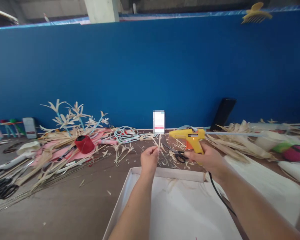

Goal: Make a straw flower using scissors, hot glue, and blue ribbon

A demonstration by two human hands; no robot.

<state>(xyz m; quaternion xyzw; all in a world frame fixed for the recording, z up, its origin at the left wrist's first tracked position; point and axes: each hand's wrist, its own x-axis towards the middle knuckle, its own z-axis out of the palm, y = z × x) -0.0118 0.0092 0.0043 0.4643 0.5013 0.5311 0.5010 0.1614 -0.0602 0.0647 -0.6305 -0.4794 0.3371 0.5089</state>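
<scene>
My right hand [210, 160] is wrapped round the handle of a yellow hot glue gun [190, 135], whose nozzle points left. A long pale glue stick [235, 134] sticks out of its back, and a black cord [221, 198] hangs below. My left hand [150, 158] pinches a thin pale strip [160, 140] upright, to the left of the nozzle and apart from it. Between my hands, black-handled scissors [181, 157] lie on the table among pale scraps. Under my forearms is a shallow white box [180, 206] with a few scraps inside.
On the left stand husk flowers [76, 113] on blue stems, near a red thread spool [84, 144], coiled pale-blue cord [125, 134] and more scissors [2, 190]. Dried husks [242, 140] and a white sheet [265, 186] lie right. A blue partition [140, 66] closes the back.
</scene>
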